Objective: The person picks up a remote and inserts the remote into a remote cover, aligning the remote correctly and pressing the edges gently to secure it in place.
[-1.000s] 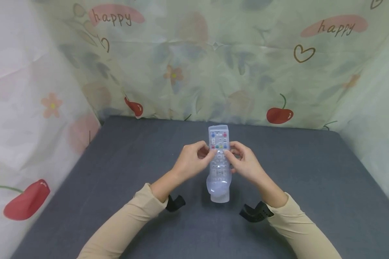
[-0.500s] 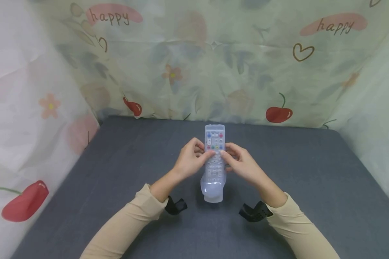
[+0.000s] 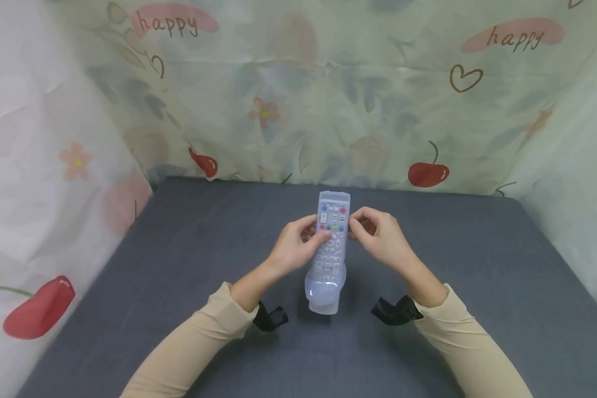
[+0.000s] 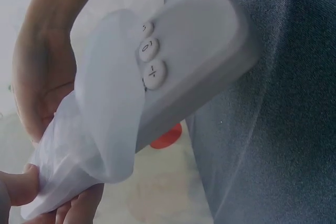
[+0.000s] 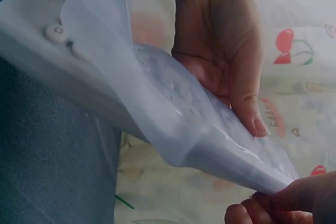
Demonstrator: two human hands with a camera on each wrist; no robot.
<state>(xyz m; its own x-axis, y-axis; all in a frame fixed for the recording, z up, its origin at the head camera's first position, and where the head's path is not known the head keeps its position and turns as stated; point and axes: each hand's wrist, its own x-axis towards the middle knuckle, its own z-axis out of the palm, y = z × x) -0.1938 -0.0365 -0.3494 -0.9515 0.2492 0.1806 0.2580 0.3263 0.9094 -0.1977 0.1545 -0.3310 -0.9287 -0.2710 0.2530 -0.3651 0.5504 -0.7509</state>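
Note:
A white remote control (image 3: 323,307) stands tilted up above the table, its buttons facing me. Most of it sits inside a translucent soft cover (image 3: 322,290), whose open end is folded back near the bottom. Below that fold the remote's end is bare, with a few round buttons (image 4: 155,74) showing in the left wrist view. My left hand (image 3: 296,243) grips the covered remote from the left, thumb across its front. At the right edge, my right hand (image 3: 382,237) pinches the cover between thumb and fingers; the right wrist view shows those fingers (image 5: 294,198) at the far end.
A dark grey table (image 3: 219,232) lies beneath both hands. Printed cloth (image 3: 298,99) hangs behind it and on both sides. Black straps (image 3: 397,310) are on the wrists, below beige sleeves (image 3: 204,326).
My right thumb has left the remote's front and now sits at its right edge, the hand slightly up and right. The remote has shifted a little left overall, its lower end tilting left.

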